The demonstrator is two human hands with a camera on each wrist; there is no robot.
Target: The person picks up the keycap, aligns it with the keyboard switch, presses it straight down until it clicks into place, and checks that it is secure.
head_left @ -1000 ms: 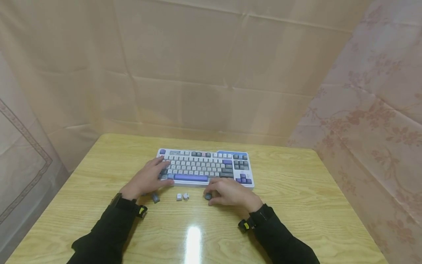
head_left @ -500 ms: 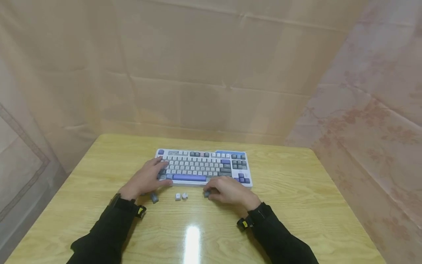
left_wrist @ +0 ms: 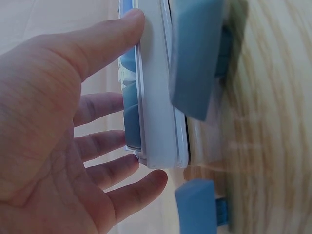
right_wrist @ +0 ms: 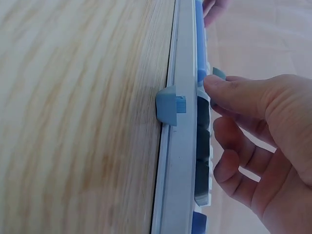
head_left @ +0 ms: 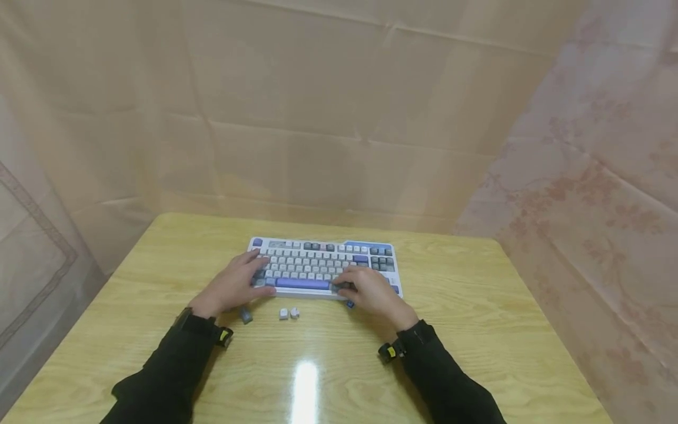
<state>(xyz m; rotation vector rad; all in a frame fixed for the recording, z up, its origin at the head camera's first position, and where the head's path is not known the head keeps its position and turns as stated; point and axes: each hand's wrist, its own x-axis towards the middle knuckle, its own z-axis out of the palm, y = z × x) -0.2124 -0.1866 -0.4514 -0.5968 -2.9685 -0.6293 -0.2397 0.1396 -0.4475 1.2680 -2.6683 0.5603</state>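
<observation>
A white keyboard with white, grey and purple keycaps lies on the wooden table. My left hand rests on its left end, fingers spread fairly straight over the keys and thumb at the front edge. Over the bottom row, just right of the purple spacebar, my right hand pinches a small grey-green keycap between thumb and index finger. The fingers partly hide that keycap. A loose blue-grey keycap lies before the keyboard under the right hand, its stem showing in the right wrist view.
Two white keycaps lie side by side in front of the spacebar. A longer grey keycap sits near the left wrist, with another blue keycap by it. Beige cloth hangs behind the table.
My right hand has moved from the table up onto the keyboard with the pinched keycap. A loose keycap beneath that hand has come into view. The left hand stays on the keyboard.
</observation>
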